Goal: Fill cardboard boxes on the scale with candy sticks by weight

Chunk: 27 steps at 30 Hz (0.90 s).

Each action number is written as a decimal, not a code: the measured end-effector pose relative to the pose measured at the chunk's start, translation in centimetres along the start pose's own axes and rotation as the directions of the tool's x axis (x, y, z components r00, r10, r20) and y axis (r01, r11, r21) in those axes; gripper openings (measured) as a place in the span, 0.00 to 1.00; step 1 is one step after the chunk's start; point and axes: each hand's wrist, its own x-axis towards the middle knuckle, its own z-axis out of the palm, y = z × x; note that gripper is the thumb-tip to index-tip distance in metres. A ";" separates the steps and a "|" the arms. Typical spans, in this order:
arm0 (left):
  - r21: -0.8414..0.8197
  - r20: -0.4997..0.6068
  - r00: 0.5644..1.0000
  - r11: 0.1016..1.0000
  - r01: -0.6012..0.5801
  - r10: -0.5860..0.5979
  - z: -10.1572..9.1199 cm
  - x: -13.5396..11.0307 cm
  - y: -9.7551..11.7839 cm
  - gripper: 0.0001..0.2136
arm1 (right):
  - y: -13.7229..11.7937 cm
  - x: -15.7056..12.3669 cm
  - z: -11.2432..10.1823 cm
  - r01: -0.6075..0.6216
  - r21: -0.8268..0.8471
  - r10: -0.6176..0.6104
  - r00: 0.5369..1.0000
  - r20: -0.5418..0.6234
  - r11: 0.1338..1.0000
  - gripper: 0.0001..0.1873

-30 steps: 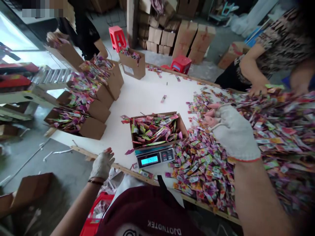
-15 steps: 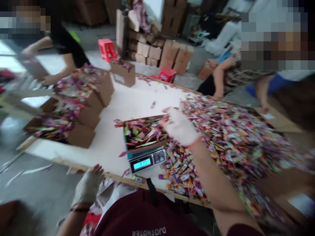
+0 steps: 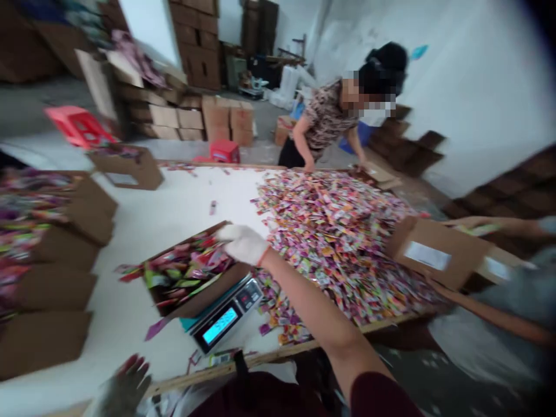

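My right hand [image 3: 243, 243], in a white glove, reaches over the right end of an open cardboard box [image 3: 217, 292] filled with small colourful packets [image 3: 186, 269]. Its fingertips are down at the packets; blur hides whether they grip any. Under the box is a digital scale [image 3: 226, 318] with a lit blue display, its digits blurred. My left hand [image 3: 125, 382], in a glove with bare fingertips, is held low by the table's front edge. Its fingers are spread and nothing is in them.
A large heap of packets [image 3: 339, 249] covers the right of the white table [image 3: 182, 202]. Filled boxes [image 3: 56, 295] line the left. One person [image 3: 325, 121] leans at the far edge; another's arms hold a carton [image 3: 438, 255] at right. Red stools [image 3: 223, 152] stand behind.
My view has swung right, and the person at the far left is out of sight. My right hand has lowered onto the box's packets. The scale's display reads differently.
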 end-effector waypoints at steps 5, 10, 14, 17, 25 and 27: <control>-0.057 -0.048 0.999 0.998 0.002 -0.005 0.2 0.0 -0.2 0.10 | 5.6 -4.0 -3.8 0.025 0.223 0.020 0.980 -0.197 0.975 0.19; -0.123 -0.141 0.989 0.992 0.014 -0.031 -0.4 -0.6 -1.4 0.07 | 14.7 -9.7 -7.0 -0.395 -0.124 0.347 0.891 -0.294 0.910 0.23; -0.160 -0.181 0.980 0.986 0.050 -0.079 -1.7 -1.0 -2.4 0.07 | 17.3 -10.3 -6.7 -0.490 -0.263 0.416 0.861 -0.292 0.831 0.32; -0.169 -0.188 0.979 0.985 0.041 -0.073 -1.8 -1.2 -2.4 0.07 | 13.8 -8.3 -5.3 -0.289 -0.152 0.235 0.925 -0.298 0.945 0.28; -0.201 -0.154 0.987 0.980 0.006 -0.037 -1.0 -1.8 -2.2 0.07 | 3.4 -0.6 1.2 0.054 -0.003 -0.054 0.992 -0.114 0.999 0.27; -0.205 -0.176 0.983 0.979 0.012 -0.049 -1.0 -2.1 -2.5 0.07 | 1.8 0.9 3.9 0.085 -0.066 -0.082 0.996 0.039 0.994 0.28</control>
